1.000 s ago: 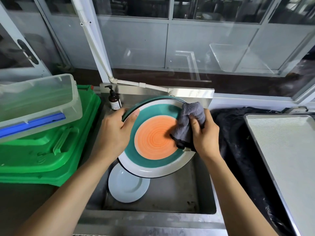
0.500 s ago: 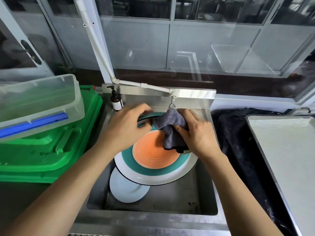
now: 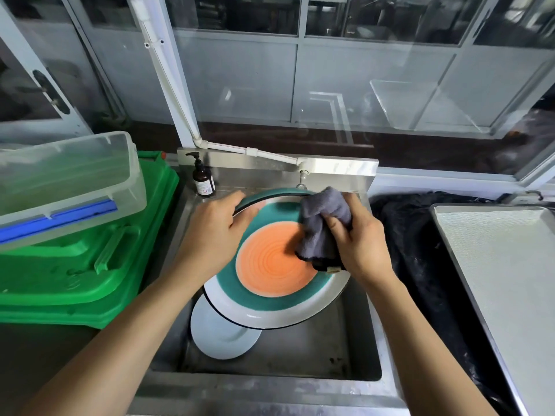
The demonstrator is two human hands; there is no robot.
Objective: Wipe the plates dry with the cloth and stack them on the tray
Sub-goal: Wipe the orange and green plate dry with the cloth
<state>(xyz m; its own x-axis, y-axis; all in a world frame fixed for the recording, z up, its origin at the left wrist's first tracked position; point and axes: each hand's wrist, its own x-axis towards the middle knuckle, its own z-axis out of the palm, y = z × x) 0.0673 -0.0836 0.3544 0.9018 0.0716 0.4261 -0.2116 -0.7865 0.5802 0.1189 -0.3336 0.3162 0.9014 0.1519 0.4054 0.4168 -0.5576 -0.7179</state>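
Observation:
A large plate with an orange middle, a teal ring and a white rim is held tilted over the steel sink. My left hand grips its upper left rim. My right hand holds a bunched grey cloth and presses it on the plate's upper right face. A small pale blue plate lies in the sink, partly hidden under the large plate. The metal tray sits at the right with nothing on the part in view.
A brown pump bottle stands at the sink's back left corner, and a tap hangs just behind the plate. Green crates with a clear lidded box on top fill the left side. Black sheeting lies between sink and tray.
The cloth has travelled from the plate's right side to its top and back toward the upper right. The plate has dropped lower over the sink. My left hand shifted along the rim.

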